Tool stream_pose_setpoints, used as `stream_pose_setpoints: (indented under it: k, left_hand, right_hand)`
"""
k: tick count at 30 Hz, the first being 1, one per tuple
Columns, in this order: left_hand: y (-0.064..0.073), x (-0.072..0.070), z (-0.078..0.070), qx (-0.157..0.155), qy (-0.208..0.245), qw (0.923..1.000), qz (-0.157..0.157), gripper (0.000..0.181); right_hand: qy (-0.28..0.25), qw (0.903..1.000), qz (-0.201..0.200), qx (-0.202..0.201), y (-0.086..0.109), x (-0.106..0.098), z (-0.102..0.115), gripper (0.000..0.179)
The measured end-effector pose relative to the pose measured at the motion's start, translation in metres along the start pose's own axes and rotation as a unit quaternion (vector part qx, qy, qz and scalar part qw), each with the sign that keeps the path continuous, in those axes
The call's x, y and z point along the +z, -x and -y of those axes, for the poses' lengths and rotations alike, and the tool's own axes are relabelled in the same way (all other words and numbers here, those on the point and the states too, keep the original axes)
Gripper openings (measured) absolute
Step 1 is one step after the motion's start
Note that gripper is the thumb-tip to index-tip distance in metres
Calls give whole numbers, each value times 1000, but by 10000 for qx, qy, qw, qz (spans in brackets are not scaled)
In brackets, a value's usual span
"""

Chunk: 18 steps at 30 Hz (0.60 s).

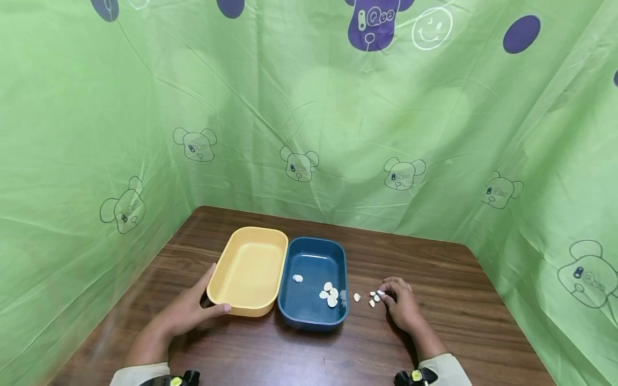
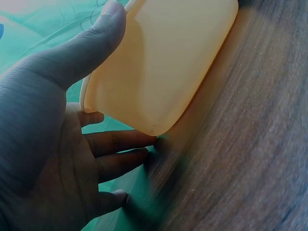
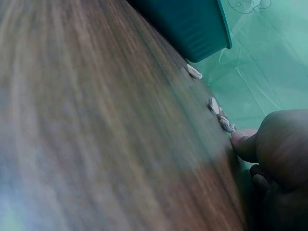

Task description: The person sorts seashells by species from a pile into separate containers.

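Observation:
My left hand (image 1: 190, 308) holds the near left corner of a yellow tray (image 1: 276, 308), thumb along the near wall and fingers at the left side. In the left wrist view, the thumb (image 2: 103, 33) lies against the tray's wall while the other fingers spread below. On the table at right, my right hand (image 1: 402, 306) pinches a small white seashell (image 1: 381, 292) between thumb and index finger. Several more shells (image 1: 372, 303) lie beside those fingertips. One single shell (image 1: 357, 297) sits nearer the blue tray (image 1: 314, 325). The right wrist view shows the thumb (image 3: 245, 146) right at the shells.
The blue tray stands immediately right of the yellow one. Inside it are a cluster of white shells (image 1: 332, 301) near its right wall and a shell clump (image 1: 297, 278) at its left. A brown wooden table (image 1: 410, 257) carries everything, with green curtains (image 1: 338, 107) around it.

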State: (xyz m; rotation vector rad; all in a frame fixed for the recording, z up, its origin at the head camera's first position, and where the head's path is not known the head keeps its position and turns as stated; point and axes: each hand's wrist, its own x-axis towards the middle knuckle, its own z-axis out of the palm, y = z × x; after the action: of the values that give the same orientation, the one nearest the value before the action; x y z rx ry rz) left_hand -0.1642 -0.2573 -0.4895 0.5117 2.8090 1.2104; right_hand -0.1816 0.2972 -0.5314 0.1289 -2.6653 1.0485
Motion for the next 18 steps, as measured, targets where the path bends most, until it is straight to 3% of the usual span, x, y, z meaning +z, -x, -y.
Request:
stream_pose_setpoints:
  k: [18]
  left_hand:
    - [-1, 1, 3, -51, 20, 10000, 26, 120]
  right_hand:
    - [-217, 9994, -271, 72, 0, 2, 1, 7]
